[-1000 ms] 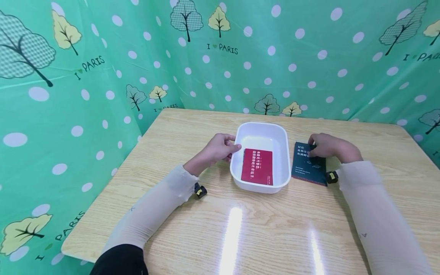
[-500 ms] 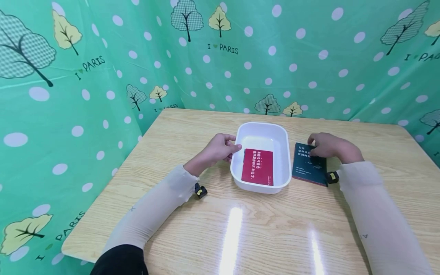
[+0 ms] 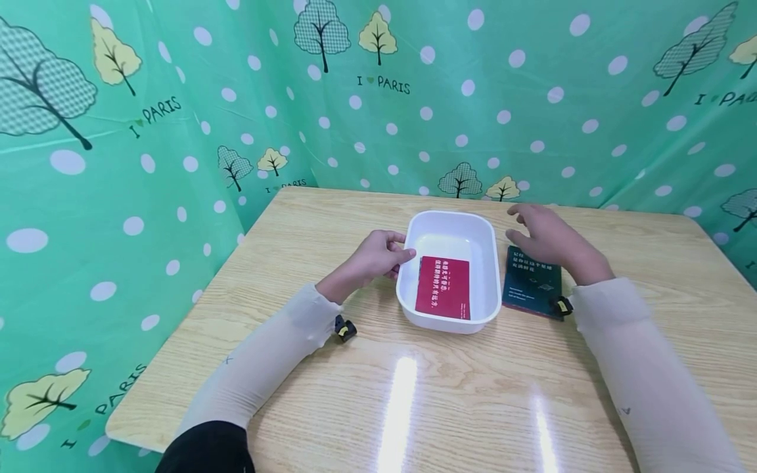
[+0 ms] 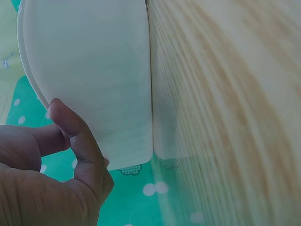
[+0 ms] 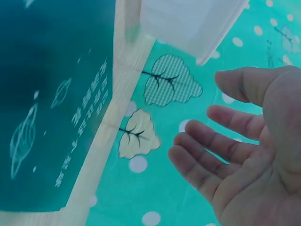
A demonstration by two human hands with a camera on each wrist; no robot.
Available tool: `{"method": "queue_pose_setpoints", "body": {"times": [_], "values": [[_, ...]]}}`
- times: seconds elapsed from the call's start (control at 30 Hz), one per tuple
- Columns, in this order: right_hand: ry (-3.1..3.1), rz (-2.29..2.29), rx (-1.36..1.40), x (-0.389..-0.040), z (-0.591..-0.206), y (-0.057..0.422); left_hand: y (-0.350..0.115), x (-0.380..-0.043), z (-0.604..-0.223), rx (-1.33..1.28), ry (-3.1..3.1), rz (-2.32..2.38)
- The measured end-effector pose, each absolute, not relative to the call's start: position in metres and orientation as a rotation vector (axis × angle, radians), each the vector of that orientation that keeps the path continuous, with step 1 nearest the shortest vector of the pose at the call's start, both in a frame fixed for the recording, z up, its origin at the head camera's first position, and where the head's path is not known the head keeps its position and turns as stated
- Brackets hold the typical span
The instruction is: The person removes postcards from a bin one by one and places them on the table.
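Observation:
A white plastic basin (image 3: 493,276) stands on the table, and a red booklet (image 3: 443,287) with white writing lies flat inside it. My left hand (image 3: 381,255) pinches the basin's left rim, thumb on top and fingers outside; the left wrist view shows the hand (image 4: 70,150) at the basin's wall (image 4: 99,84). To the right of the basin lies a dark teal booklet (image 3: 529,292), with a reddish edge showing under its near side. Over its far end hovers my right hand (image 3: 547,236), fingers spread and holding nothing. In the right wrist view that hand (image 5: 235,146) is apart from the teal booklet (image 5: 51,103).
The wooden table (image 3: 331,407) has light glare near its front. A green curtain (image 3: 414,118) with trees and dots hangs behind and to the left. Small black wrist devices sit under both cuffs, one by the left sleeve (image 3: 278,348).
My right hand has let go of the teal booklet, lifted off and moved away towards the far side. The left hand and the basin have stayed put.

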State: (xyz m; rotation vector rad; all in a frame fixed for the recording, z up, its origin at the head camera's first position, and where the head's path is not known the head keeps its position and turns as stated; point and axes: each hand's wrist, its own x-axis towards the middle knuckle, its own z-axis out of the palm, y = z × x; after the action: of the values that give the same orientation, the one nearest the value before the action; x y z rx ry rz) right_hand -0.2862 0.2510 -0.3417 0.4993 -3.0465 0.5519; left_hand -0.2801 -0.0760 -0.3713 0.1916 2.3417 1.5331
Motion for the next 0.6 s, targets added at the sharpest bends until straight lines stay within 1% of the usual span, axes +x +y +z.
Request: {"method": "queue_pose_setpoints", "body": {"times": [0.37, 0.6], "values": [[-2.945, 0.52, 0.646, -0.279, -0.343, 0.222, -0.076, -0.281, -0.371, 0.185, 2.319, 1.55], [-2.982, 0.519, 0.679, -0.274, -0.346, 0.202, -0.076, -0.281, -0.372, 0.185, 2.315, 1.554]]}}
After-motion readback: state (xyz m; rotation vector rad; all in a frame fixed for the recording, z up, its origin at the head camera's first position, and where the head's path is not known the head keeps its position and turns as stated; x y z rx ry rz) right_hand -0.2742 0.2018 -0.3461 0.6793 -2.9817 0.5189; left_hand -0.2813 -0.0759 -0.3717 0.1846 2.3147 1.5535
